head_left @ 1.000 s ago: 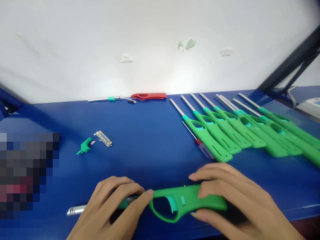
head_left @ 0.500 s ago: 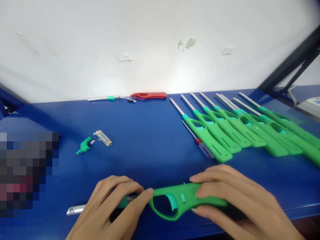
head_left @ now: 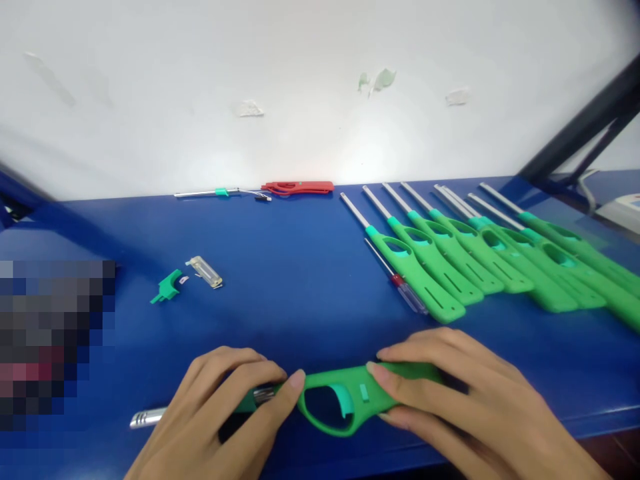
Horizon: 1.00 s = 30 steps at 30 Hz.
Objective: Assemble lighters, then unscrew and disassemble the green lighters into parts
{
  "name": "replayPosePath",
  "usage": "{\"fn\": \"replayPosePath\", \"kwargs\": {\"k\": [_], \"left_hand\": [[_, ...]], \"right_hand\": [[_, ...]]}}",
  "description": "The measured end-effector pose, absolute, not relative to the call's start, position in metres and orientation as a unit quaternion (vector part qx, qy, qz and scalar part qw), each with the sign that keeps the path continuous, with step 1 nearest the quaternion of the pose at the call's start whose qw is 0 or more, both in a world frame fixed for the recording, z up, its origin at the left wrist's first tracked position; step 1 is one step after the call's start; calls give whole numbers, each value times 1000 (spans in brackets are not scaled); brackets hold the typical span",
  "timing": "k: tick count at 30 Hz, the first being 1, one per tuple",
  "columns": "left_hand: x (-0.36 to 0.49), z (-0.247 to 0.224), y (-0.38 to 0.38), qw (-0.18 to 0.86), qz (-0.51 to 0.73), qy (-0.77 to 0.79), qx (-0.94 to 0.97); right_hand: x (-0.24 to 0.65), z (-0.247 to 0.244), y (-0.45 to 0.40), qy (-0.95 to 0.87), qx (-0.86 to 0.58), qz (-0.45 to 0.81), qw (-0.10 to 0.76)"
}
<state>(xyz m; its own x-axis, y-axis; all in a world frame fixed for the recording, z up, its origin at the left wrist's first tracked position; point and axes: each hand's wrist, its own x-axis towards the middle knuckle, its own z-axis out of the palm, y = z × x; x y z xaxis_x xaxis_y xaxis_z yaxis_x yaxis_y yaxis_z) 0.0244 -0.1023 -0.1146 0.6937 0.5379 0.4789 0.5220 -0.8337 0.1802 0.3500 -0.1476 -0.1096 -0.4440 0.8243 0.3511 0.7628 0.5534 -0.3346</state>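
Shifted inward since the earlier frame, the index fingertip of the right hand now rests on the upper face of a green lighter body, just beside its small teal tab, while the left hand holds nearly the same place. Lying crosswise at the near edge of a blue table, the body is gripped at its handle between the right thumb and fingers; the left fingers curl around a metal tube, their thumb at the body's front end, though how firmly they squeeze cannot be told. Judging by the two-ended hold, the step in hand is seating or working the joint of tube and body, and the next move calls for steady, even pressure without twisting. Beyond, a green trigger piece and a clear cartridge lie to the left, a screwdriver and a row of green lighters to the right; a red shell lies at the foot of the wall.
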Motion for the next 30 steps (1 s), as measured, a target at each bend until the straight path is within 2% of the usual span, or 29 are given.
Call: {"fn": "replayPosePath", "kwargs": {"k": [15, 23, 30], "left_hand": [[25, -118, -107, 2, 235, 312, 920], [38, -112, -100, -78, 215, 319, 920], [40, -112, -96, -41, 198, 304, 931]], "right_hand": [[341, -114, -152, -838, -483, 39, 251], [337, -107, -142, -833, -506, 8, 223], [334, -110, -139, -834, -492, -15, 248]]}}
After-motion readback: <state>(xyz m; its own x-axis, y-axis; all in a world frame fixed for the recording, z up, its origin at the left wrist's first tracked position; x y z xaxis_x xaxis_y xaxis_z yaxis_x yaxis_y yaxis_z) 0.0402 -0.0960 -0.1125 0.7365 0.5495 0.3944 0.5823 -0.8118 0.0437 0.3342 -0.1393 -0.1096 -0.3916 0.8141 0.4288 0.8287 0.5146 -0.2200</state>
